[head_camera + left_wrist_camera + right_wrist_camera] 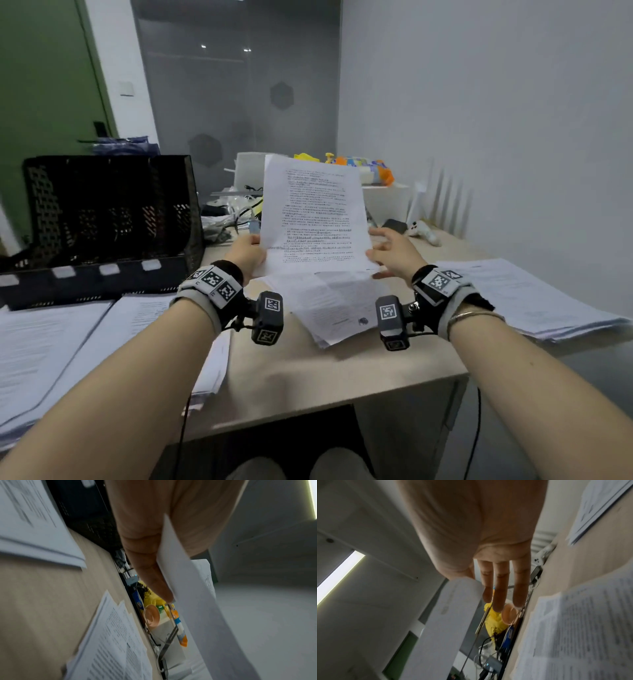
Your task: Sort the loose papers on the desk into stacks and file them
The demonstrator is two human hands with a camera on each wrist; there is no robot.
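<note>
I hold one printed sheet [315, 212] upright over the desk [308, 377]. My left hand [245, 251] grips its lower left edge; the left wrist view shows the sheet [197, 601] pinched against the fingers [154, 582]. My right hand [387, 250] is at the lower right edge, thumb and index finger on the sheet [450, 622], the other fingers [500, 588] straight. Under the hands lies a loose pile of printed papers [329, 308]. A stack [51, 342] lies at the left and another stack [520, 294] at the right. A black mesh file rack [102, 212] stands at the back left.
Behind the sheet the back of the desk holds cables [233, 212], a white box [387, 202] and yellow and orange toys [363, 168]. A white controller [423, 231] and a dark device [394, 224] lie near the right wall. The desk's front edge is just before my knees.
</note>
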